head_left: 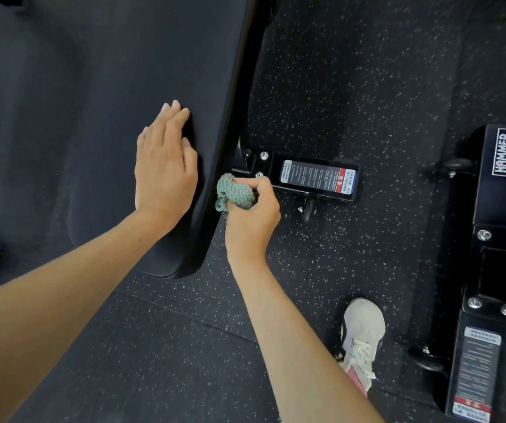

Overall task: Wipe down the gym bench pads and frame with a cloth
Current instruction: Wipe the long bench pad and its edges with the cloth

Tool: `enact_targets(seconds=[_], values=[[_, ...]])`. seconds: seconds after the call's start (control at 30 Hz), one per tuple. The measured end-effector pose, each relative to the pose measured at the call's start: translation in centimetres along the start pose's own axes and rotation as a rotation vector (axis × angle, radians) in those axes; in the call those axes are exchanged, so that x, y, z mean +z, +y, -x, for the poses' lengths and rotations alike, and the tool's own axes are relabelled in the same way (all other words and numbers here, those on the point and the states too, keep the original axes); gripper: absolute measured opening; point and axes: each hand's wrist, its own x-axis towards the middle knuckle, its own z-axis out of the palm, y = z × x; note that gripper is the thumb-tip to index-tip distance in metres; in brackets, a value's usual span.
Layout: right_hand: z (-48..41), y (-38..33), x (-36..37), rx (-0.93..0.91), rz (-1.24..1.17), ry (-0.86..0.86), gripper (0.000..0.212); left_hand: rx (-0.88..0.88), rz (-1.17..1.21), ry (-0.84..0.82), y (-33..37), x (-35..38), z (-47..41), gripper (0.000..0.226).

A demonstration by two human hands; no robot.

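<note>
We start with the speckled rubber floor point(367, 87), which fills the right and near parts of the view. The black bench pad point(93, 117) takes up the left. Its long axis runs from near to far, and its right edge slants away from us. A neighbouring machine point(505, 209) stands at the far right, with our shoe point(363, 337) near its base.

Under the pad's right edge, the bench's frame foot point(273, 170) sticks out to the right. It lies left to right across the floor and carries a warning label point(319, 177).

Our left hand point(163, 166) rests flat on the pad, fingers straight and pressed together, pointing away from us. Our right hand point(251, 215) is curled tightly around the bunched green cloth point(235, 192). It holds the cloth just beside the pad's edge, where the foot joins the upright.

The foot lies just right of the cloth and slightly farther away, with a bolt point(259, 174) next to the knuckles. We judge the right hand is much the nearer for wiping out along the foot's length.
</note>
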Motion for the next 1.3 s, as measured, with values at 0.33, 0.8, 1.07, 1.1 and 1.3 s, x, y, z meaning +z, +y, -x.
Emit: enact_targets(seconds=[0.33,0.8,1.07,1.1,1.3], values=[[-6.0,-1.9,2.4,-0.057,0.073,0.073,0.031,0.017,-0.106,-0.099,0.0,-0.4,0.0,0.055],[-14.7,-6.0,4.9,0.032,0.162,0.094,0.036,0.017,-0.186,-0.222,0.0,-0.6,0.1,0.054],[-17.6,-9.4,6.0,0.012,0.24,0.128,0.039,0.03,-0.048,-0.245,-0.3,-1.0,-0.5,0.053],[-16.4,-9.6,5.3,0.007,0.247,0.083,0.036,0.019,-0.03,-0.244,-0.3,-1.1,-0.4,0.053],[-14.1,-8.7,4.1,0.019,0.204,0.001,0.036,-0.029,0.094,-0.121,1.6,-1.3,-6.1,0.04]])
